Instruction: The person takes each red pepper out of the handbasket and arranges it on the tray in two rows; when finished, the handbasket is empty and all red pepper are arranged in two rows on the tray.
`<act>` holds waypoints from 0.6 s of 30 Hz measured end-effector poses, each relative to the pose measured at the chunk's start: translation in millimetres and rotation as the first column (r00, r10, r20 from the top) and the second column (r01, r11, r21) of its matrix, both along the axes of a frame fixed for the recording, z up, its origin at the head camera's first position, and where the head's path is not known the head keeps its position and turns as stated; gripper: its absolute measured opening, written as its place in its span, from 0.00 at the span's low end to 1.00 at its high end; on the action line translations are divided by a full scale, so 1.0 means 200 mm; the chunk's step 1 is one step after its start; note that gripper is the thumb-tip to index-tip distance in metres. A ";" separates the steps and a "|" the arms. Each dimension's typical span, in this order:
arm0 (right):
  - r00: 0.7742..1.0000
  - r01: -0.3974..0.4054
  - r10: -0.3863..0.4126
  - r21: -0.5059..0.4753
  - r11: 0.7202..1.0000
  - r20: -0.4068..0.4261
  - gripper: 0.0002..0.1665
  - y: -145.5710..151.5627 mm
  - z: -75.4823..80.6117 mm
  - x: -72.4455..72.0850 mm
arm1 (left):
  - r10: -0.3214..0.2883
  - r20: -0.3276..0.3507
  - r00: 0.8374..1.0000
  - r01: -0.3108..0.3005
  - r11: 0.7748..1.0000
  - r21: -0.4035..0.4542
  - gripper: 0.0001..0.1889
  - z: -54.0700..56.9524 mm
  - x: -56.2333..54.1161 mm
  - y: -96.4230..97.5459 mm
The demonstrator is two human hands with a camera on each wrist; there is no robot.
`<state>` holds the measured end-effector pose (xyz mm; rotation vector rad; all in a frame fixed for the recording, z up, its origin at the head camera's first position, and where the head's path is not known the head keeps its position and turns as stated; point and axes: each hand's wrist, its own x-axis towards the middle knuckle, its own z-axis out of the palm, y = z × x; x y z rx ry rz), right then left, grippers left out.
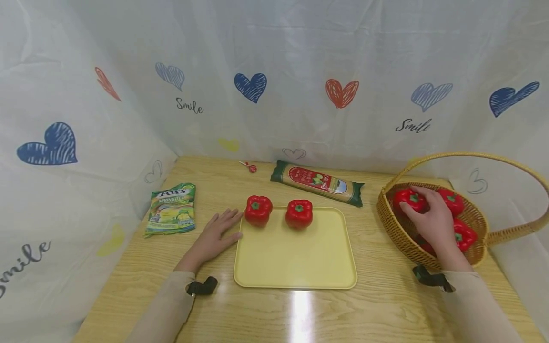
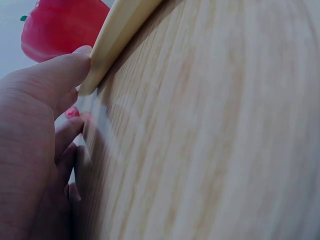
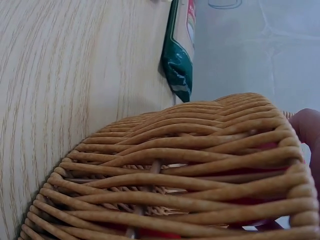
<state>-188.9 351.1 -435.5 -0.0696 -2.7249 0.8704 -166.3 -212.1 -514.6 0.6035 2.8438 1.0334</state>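
Observation:
My right hand (image 1: 435,220) reaches into a woven wicker basket (image 1: 392,228) at the right, thumb and fingers around a red bell pepper (image 1: 402,196) near its left side. Several more peppers lie under and beside that hand, one of them a red pepper (image 1: 465,236) near the basket's front. In the right wrist view the basket's weave (image 3: 200,155) hides most of the hand. My left hand (image 1: 216,237) lies with fingers extended beside a yellow tray (image 1: 296,259), its thumb at the tray's left rim. Two bell peppers, left (image 1: 259,211) and right (image 1: 299,214), sit along the tray's back edge.
Behind the tray lies a long green-ended pasta packet (image 1: 317,183), with a red lollipop (image 1: 252,168) to its left. A green candy bag (image 1: 172,209) rests at the table's left edge. The basket's tall handle (image 1: 467,155) arches over its right side. White curtains surround the table.

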 end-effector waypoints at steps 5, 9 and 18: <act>1.000 -0.010 0.010 0.005 1.000 -0.014 0.37 -0.01 0.01 0.02 | -0.003 0.001 1.000 0.003 1.000 -0.001 0.34 0.00 0.00 0.00; 0.999 -0.016 0.016 0.000 1.000 -0.029 0.36 -0.01 0.03 0.03 | -0.003 -0.004 1.000 0.003 1.000 -0.006 0.34 -0.01 0.00 0.00; 0.999 -0.024 0.024 0.001 1.000 -0.045 0.34 -0.03 0.07 0.06 | -0.003 -0.012 1.000 0.003 1.000 -0.002 0.34 -0.01 -0.01 0.00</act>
